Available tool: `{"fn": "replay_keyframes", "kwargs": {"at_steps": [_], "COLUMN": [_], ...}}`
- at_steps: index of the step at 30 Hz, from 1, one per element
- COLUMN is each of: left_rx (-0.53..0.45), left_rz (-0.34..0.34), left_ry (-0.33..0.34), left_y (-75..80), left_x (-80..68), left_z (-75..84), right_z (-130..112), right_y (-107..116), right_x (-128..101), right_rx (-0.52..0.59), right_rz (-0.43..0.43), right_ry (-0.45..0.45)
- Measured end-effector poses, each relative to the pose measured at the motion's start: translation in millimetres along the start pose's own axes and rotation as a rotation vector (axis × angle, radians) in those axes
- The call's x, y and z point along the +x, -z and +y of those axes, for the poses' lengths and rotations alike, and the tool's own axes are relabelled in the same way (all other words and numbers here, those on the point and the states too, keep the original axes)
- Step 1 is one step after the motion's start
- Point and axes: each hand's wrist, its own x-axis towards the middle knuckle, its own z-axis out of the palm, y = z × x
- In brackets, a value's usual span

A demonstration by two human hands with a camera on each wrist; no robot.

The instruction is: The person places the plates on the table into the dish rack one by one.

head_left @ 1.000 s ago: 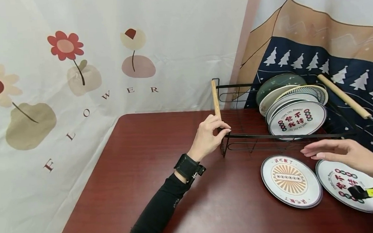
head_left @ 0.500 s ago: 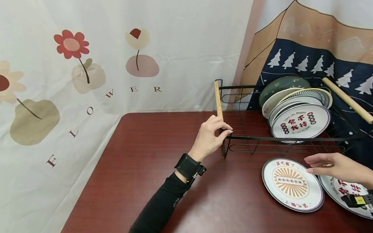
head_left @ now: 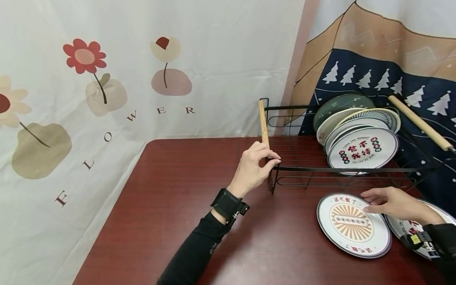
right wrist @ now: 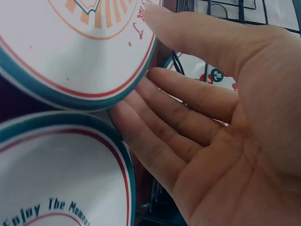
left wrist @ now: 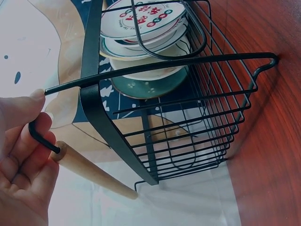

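My left hand pinches the bent black wire at the near left corner of a dish rack, beside its wooden handle. In the left wrist view, thumb and fingers hold that wire. My right hand is at the upper right rim of a white plate with an orange sunburst, which lies on the table. Seen from the right wrist, the thumb lies over the rim and the extended fingers reach to its edge; firm contact is unclear. A second white plate with red characters lies partly beneath the right forearm.
Several plates lean in the right part of the rack, a green one at the back. Another wooden handle slants at the rack's right end. Printed curtains hang behind the brown table.
My right hand has come down from above the plates and moved left to the sunburst plate's rim. My left hand keeps its grip on the rack. The view shifts slightly.
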Motion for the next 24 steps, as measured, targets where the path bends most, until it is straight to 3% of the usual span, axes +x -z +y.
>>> {"fn": "replay_keyframes", "kwargs": {"at_steps": [6, 18, 24], "left_rx": [-0.006, 0.000, 0.004], "left_rz": [-0.004, 0.007, 0.006], "left_ry": [0.005, -0.007, -0.008], "left_y": [-0.1, 0.3, 0.5], "left_x": [-0.6, 0.7, -0.2], "left_z": [0.5, 0.3, -0.1], "right_z": [3.2, 7.4, 8.5], "right_y": [-4.7, -12.2, -7.6], "right_x": [8.4, 20.2, 20.7], "right_rx": [0.027, 0.005, 0.052], "right_rz": [-0.001, 0.101, 0.057], "right_ry": [0.001, -0.037, -0.074]}}
